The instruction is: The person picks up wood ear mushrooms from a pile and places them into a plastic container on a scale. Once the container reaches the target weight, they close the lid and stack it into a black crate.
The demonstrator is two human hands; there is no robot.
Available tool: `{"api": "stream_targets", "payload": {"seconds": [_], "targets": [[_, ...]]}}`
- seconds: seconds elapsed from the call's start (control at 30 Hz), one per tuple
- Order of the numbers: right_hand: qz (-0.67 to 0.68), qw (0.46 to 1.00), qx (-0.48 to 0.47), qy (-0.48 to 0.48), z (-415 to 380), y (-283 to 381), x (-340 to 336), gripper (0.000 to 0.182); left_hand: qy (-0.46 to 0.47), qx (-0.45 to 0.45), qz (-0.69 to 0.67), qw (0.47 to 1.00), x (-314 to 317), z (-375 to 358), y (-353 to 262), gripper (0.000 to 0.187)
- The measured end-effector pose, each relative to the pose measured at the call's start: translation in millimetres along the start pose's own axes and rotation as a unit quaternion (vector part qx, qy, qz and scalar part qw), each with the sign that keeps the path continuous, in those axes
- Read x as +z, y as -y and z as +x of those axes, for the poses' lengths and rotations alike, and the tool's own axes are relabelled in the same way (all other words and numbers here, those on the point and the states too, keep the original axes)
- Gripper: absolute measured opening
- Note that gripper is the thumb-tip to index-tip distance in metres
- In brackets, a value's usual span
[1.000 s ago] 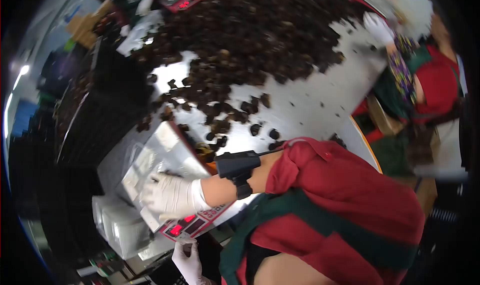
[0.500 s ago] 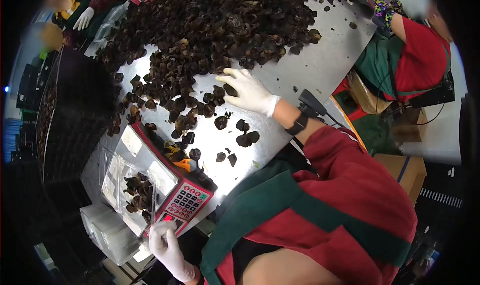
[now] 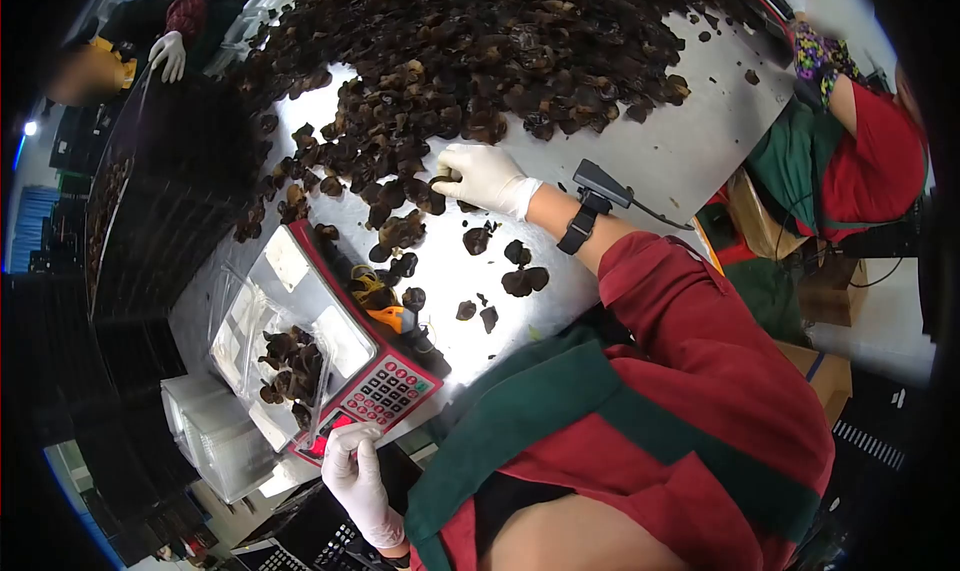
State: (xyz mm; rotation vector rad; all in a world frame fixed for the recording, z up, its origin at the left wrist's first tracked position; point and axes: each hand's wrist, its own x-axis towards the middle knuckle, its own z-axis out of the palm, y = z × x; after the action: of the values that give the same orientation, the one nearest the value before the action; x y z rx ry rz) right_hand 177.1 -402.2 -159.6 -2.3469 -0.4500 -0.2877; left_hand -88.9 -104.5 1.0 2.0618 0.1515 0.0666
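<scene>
In a white glove, my right hand (image 3: 487, 179) is at the near edge of a big heap of dark wood ear mushrooms (image 3: 500, 56). Its thumb and fingers are pinched on a dark piece of wood ear, largely hidden by them. My left hand (image 3: 358, 479), also gloved, is held with curled fingers just in front of the red scale's (image 3: 385, 389) display, and nothing shows in it. On the scale sits a clear plastic box (image 3: 240, 321) with an open lid and some wood ear pieces (image 3: 292, 366) inside. Several loose pieces (image 3: 524, 282) lie on the metal table (image 3: 590, 171).
Stacked clear boxes (image 3: 215, 446) stand left of the scale. An orange-handled tool (image 3: 392, 318) lies beside it. Tall black crates (image 3: 165, 201) rise at the left. A gloved co-worker's hand (image 3: 168, 56) is behind them; another person in red sleeves (image 3: 880, 161) works at the right.
My right hand's spread fingers have closed to a pinch near the heap. My left hand stays curled by the scale. The whole view has shifted slightly.
</scene>
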Motion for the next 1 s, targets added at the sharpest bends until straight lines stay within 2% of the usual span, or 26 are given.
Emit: {"api": "stream_targets", "payload": {"seconds": [0.17, 0.23, 0.27, 0.3, 0.37, 0.4, 0.43, 0.5, 0.53, 0.63, 0.73, 0.77, 0.83, 0.9, 1.0], "targets": [[-0.002, 0.994, 0.045, 0.095, 30, 29, 3, 0.025, -0.005, 0.002, -0.003, 1.000, -6, 2, 1, 0.007], [-0.042, 0.997, -0.036, 0.049, 39, 30, 11, 0.028, -0.007, 0.004, -0.003, 1.000, -8, 1, 3, 0.007], [-0.073, 0.993, -0.026, 0.090, 43, 30, 9, 0.040, -0.015, -0.001, -0.006, 1.000, -9, 0, 4, 0.005], [-0.074, 0.993, -0.030, 0.090, 43, 32, 10, 0.040, -0.024, -0.005, -0.009, 1.000, -11, -1, 6, 0.004], [-0.084, 0.995, -0.053, 0.004, 41, 38, 11, 0.060, -0.033, -0.008, -0.011, 0.999, -13, -1, 9, 0.004], [-0.086, 0.994, -0.060, 0.040, 45, 36, 15, 0.074, -0.035, -0.012, -0.010, 0.999, -13, -2, 10, 0.004], [-0.086, 0.993, -0.062, 0.042, 47, 36, 20, 0.074, -0.037, -0.014, -0.012, 0.999, -13, -1, 11, 0.004], [-0.133, 0.978, -0.135, 0.082, 50, 39, 31, 0.071, -0.030, -0.028, -0.009, 0.999, -12, 1, 12, 0.004], [-0.149, 0.971, -0.142, 0.125, 52, 42, 34, 0.068, -0.030, -0.028, -0.009, 0.999, -11, 2, 11, 0.004], [-0.116, 0.964, -0.223, 0.081, 54, 30, 43, 0.041, -0.031, -0.026, -0.022, 0.999, -8, 5, 7, 0.005], [-0.093, 0.979, -0.178, -0.024, 48, 17, 36, 0.021, -0.028, -0.041, -0.043, 0.998, -9, 5, 9, 0.006], [-0.054, 0.989, -0.133, -0.030, 46, 15, 32, 0.020, -0.031, -0.041, -0.045, 0.998, -9, 5, 11, 0.006], [-0.044, 0.994, -0.102, -0.017, 42, 12, 22, 0.020, -0.021, -0.031, -0.027, 0.999, -11, 4, 15, 0.007], [-0.028, 0.989, -0.142, -0.016, 36, 14, 12, 0.018, -0.018, -0.023, -0.030, 0.999, -12, 3, 17, 0.007], [-0.075, 0.981, -0.177, 0.011, 25, 8, 9, 0.022, -0.003, 0.002, -0.024, 1.000, -17, 6, 16, 0.006]]}}
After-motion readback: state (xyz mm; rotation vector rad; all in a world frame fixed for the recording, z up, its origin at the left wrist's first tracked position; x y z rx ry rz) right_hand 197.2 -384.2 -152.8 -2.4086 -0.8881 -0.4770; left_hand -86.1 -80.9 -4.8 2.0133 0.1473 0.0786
